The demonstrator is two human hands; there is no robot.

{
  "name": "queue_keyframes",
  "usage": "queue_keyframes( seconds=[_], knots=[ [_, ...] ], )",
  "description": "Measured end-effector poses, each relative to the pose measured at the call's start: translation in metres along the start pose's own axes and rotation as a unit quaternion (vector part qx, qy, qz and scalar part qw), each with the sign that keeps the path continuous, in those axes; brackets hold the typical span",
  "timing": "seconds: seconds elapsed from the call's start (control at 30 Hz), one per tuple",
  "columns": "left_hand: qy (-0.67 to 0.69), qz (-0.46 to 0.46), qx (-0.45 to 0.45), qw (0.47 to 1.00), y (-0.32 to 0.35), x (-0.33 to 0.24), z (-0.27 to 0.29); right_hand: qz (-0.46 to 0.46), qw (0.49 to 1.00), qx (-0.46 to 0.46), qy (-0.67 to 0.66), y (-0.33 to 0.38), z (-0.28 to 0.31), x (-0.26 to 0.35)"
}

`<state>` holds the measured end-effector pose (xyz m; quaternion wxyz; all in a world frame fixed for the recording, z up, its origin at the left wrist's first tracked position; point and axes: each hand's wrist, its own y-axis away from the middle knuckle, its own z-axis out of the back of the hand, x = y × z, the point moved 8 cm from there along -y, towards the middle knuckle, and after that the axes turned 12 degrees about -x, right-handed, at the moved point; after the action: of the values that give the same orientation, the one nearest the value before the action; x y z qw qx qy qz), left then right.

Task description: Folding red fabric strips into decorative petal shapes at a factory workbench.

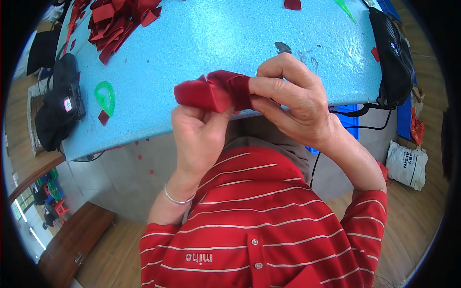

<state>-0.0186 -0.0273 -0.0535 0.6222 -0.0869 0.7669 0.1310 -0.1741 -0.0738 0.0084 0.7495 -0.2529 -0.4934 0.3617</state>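
Observation:
A dark red ribbon bow (204, 94) with folded loops is held between my two hands, just over the near edge of the blue table. My left hand (198, 137) grips it from below, thumb and fingers closed on the middle part. Pinched between the thumb and fingers of my right hand (293, 98) is the ribbon's right-hand end. The two hands are close together, and the ribbon spans the gap. Part of the ribbon's middle is hidden behind the left thumb.
A heap of red ribbon pieces (113, 24) lies at the table's far left. A green protractor (104, 97) and a small red scrap (103, 117) lie nearer. Black bags sit at the left (60, 103) and right (391, 60) edges. A white sack (406, 165) stands on the floor.

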Motion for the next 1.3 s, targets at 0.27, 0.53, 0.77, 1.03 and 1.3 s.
queue_keyframes(
  seconds=[0.27,0.53,0.77,1.03,1.3],
  knots=[
    [-0.024,0.012,0.024,0.999,0.008,-0.001,-0.006,0.077,0.995,0.019,0.055,-0.004,0.000,0.007],
    [-0.075,-0.064,0.009,0.995,0.008,-0.012,-0.006,0.084,0.995,-0.029,0.048,-0.006,-0.003,0.013],
    [-0.137,-0.125,-0.012,0.983,0.004,-0.014,0.005,0.011,1.000,-0.005,0.014,-0.004,-0.004,0.007],
    [-0.070,-0.138,-0.042,0.987,-0.006,-0.017,0.010,-0.152,0.983,0.099,-0.009,-0.006,0.002,-0.003],
    [0.171,0.214,-0.006,0.962,-0.007,0.027,0.009,-0.205,0.972,0.081,-0.083,-0.003,0.008,-0.011]
  ],
)
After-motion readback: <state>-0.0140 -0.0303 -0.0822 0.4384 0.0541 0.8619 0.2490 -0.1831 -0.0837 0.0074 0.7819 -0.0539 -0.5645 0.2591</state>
